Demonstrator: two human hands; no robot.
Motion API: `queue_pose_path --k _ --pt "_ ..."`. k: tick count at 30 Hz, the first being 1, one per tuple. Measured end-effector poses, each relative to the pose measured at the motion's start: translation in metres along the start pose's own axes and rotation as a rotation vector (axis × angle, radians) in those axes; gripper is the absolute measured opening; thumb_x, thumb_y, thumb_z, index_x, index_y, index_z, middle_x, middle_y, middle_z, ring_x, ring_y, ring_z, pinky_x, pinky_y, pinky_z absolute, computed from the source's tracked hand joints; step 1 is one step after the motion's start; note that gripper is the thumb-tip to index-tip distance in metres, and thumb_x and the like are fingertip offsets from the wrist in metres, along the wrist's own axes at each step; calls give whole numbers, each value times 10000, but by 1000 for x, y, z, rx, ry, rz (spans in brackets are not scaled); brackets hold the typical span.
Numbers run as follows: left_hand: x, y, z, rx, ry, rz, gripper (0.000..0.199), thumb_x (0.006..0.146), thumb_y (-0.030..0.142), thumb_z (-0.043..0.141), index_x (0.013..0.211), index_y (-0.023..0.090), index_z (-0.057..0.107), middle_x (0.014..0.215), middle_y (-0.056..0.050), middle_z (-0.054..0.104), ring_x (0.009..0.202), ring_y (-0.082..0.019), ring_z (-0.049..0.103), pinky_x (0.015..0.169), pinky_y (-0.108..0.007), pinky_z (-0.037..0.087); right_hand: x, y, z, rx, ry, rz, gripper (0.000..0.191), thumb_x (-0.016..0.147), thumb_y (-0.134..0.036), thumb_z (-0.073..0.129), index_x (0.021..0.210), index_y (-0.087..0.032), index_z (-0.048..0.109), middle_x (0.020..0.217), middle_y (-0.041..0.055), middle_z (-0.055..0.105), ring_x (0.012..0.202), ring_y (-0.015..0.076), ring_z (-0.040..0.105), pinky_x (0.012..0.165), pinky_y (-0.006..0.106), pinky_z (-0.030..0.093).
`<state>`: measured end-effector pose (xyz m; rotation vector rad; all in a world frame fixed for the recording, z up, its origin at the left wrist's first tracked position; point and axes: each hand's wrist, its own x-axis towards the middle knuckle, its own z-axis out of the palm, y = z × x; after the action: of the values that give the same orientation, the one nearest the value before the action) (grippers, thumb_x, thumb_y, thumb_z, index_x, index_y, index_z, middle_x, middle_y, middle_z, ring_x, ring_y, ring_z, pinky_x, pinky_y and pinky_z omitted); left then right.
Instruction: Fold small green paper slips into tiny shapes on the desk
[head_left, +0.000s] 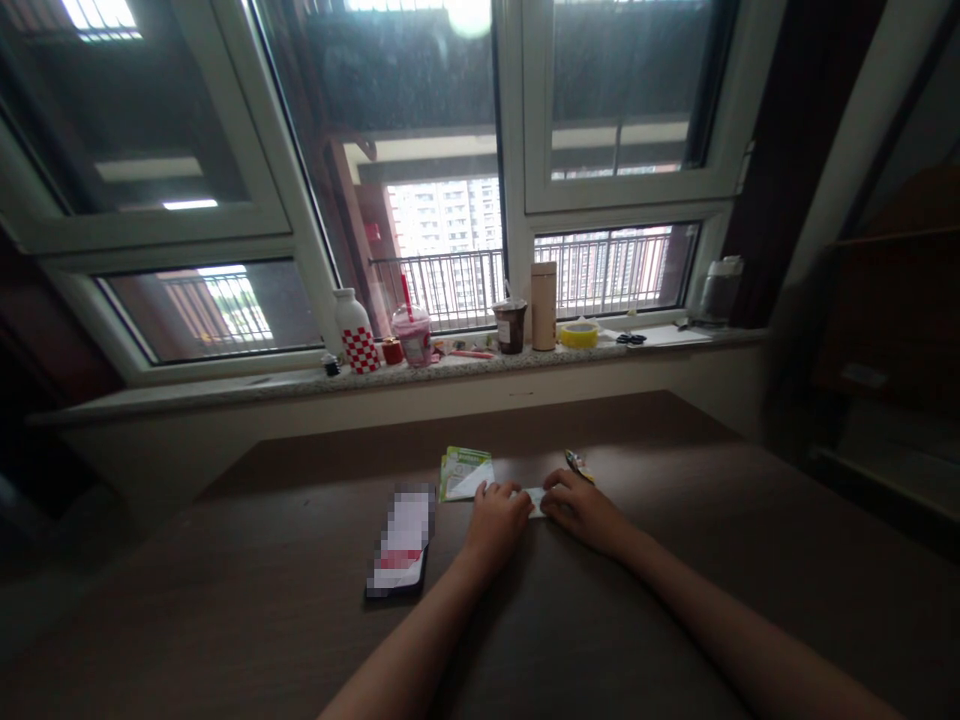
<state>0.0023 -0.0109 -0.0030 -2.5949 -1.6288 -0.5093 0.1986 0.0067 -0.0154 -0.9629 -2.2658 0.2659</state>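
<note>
A small piece of white paper (535,502) lies on the brown table (300,540) between my two hands. My left hand (496,522) is closed at its left end, with the fingers bent over and the tips partly hidden. At the other end my right hand (581,508) also has curled fingers, pinching the paper's edge. Just beyond my left hand is a small stack of green-and-white printed packets or cards (465,474). A little dark and yellow object (577,464), too small to make out, rests behind my right hand.
A phone (401,545) with a blurred screen lies left of my left arm. On the windowsill (450,370) stand a checkered bottle (358,335), a pink drink cup (412,335), a dark drink cup (511,328), a tan flask (544,308), yellow tape (579,335) and scissors (631,339).
</note>
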Motion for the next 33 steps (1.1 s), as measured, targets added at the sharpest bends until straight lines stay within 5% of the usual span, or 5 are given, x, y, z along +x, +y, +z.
queue_pose_path --k 12,18,23,33 --pt "-5 0 0 -65 18 -27 270 963 351 458 1124 292 667 1214 -48 660 1144 -238 555 1101 -629 235 1 11 7 -108 43 -69 253 898 -142 505 1004 -227 718 1012 82 622 984 199 565 880 372 473" --pt "-3 -5 1 -87 68 11 299 928 465 497 1057 304 712 1046 -35 694 1065 -237 560 1102 -630 217 2 9 9 -190 -12 77 263 877 -140 522 970 -252 741 948 59 669 966 219 589 914 443 433" --pt "-3 -5 -2 -110 87 35 282 920 430 514 974 283 749 920 -36 698 1012 -224 561 1112 -584 224 1 1 5 -182 -1 127 272 858 -143 526 983 -258 739 1033 36 703 1063 224 575 1069 512 306" --pt "-1 -10 1 -282 36 121 173 860 280 604 937 300 758 935 -12 735 1066 -198 588 1143 -534 198 0 10 14 -89 -39 96 348 925 -298 493 1222 -209 650 1277 90 639 1168 246 536 1053 458 397"
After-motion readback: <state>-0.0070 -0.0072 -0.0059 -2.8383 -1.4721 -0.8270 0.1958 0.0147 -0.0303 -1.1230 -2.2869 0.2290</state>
